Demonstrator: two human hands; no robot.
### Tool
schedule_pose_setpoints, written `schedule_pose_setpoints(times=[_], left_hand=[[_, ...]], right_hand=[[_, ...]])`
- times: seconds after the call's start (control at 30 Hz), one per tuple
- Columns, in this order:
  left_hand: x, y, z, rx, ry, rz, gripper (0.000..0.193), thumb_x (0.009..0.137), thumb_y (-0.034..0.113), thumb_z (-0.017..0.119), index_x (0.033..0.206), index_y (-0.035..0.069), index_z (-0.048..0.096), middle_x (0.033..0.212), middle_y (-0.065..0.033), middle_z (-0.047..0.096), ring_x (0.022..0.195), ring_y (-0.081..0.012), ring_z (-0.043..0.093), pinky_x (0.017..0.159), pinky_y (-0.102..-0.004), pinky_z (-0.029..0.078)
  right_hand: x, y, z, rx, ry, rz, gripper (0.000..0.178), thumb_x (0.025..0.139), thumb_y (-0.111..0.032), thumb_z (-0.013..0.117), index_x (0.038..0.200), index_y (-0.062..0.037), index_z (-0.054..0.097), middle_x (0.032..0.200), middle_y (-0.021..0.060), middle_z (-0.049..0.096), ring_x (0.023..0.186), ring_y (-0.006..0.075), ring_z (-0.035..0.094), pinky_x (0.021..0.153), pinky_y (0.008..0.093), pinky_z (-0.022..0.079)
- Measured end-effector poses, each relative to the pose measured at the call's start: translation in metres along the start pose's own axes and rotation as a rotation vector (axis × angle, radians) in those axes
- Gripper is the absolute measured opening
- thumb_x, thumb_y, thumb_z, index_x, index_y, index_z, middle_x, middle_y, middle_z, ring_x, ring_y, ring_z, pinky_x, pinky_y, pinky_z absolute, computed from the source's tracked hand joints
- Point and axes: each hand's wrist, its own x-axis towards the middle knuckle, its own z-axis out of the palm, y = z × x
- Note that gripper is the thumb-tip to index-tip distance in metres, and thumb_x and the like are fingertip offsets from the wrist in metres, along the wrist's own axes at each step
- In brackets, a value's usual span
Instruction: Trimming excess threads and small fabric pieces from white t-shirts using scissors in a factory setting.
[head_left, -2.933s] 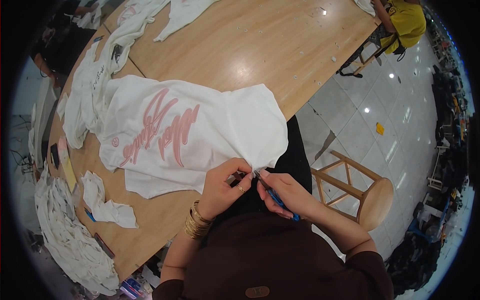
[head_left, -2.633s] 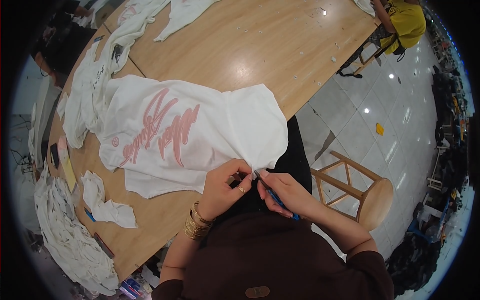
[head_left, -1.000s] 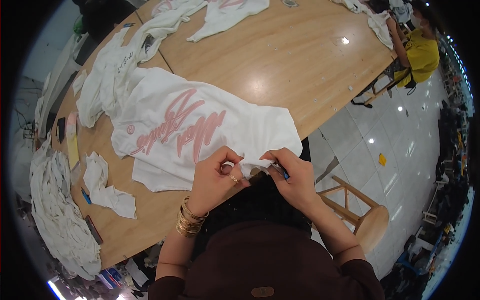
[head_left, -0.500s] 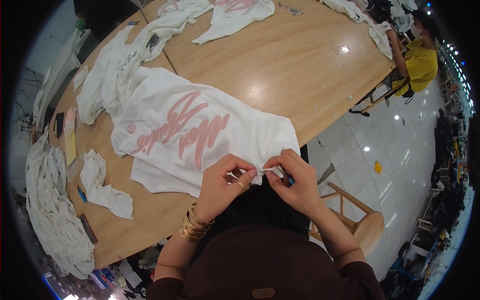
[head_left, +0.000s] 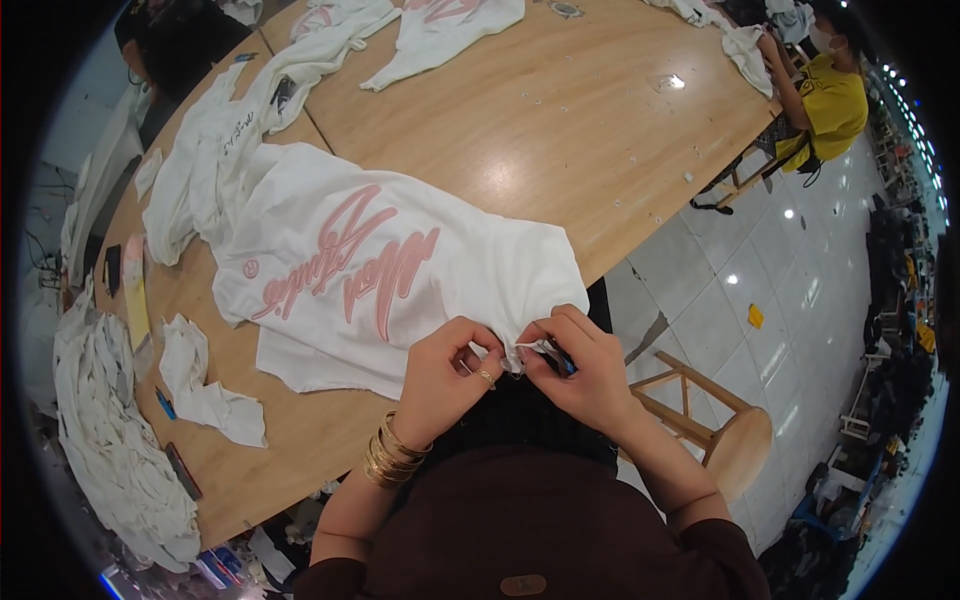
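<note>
A white garment with large pink lettering lies spread on the wooden table, its near corner drawn over the front edge. My left hand pinches a bunched bit of that edge between thumb and fingers. Close beside it, my right hand grips the same gathered fabric, the fingertips of both hands almost meeting. Tucked in my right palm is a small dark-and-blue tool, mostly hidden by the fingers, so its kind is unclear.
More white garments lie at the far left, with a white cloth piece, a blue pen-like item and a phone nearer. A large white cloth pile hangs off the left edge. A wooden stool stands right; a person in yellow sits beyond.
The view has shifted slightly, moving the table and garments a little left in the picture. Both hands stay at the garment's edge, their fingers slightly shifted on the bunched fabric.
</note>
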Motion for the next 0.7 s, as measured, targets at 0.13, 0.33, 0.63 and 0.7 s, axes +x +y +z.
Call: schedule_pose_setpoints(times=[0.13,0.33,0.63,0.7], left_hand=[[-0.006,0.021,0.003,0.058,-0.067,-0.094,0.013,0.073,0.005,0.065,0.083,0.002,0.057,0.076,-0.005,0.056,0.054,-0.0097,0.054,0.051,-0.0239,0.044],[-0.006,0.003,0.009,0.234,0.081,0.187,0.011,0.078,0.004,0.064,0.086,0.0,0.058,0.077,-0.0066,0.058,0.056,-0.0114,0.058,0.051,-0.0256,0.046],[-0.006,0.002,0.0,-0.267,-0.226,-0.238,0.014,0.086,0.005,0.06,0.095,-0.005,0.059,0.082,-0.0098,0.065,0.07,-0.0116,0.065,0.058,-0.0216,0.05],[-0.002,0.001,0.003,-0.352,-0.226,-0.261,0.015,0.085,0.006,0.061,0.095,-0.005,0.059,0.082,-0.0091,0.065,0.071,-0.0113,0.065,0.058,-0.0212,0.05]], right_hand=[[-0.004,0.003,0.001,-0.002,0.005,0.016,0.017,0.07,0.0,0.067,0.084,-0.0036,0.059,0.076,0.005,0.057,0.06,0.0175,0.054,0.052,0.0262,0.043],[-0.008,0.002,0.005,0.011,0.038,-0.004,0.016,0.071,0.0,0.068,0.084,-0.0034,0.059,0.076,0.0046,0.056,0.058,0.0166,0.053,0.05,0.0253,0.041],[-0.01,0.007,-0.005,-0.037,0.0,0.008,0.017,0.067,0.002,0.065,0.081,-0.0026,0.057,0.073,0.0067,0.053,0.059,0.0191,0.054,0.053,0.0268,0.043],[-0.009,0.006,-0.006,-0.051,-0.04,-0.005,0.017,0.066,0.002,0.064,0.081,-0.0028,0.057,0.073,0.0066,0.053,0.059,0.0201,0.055,0.053,0.0275,0.044]])
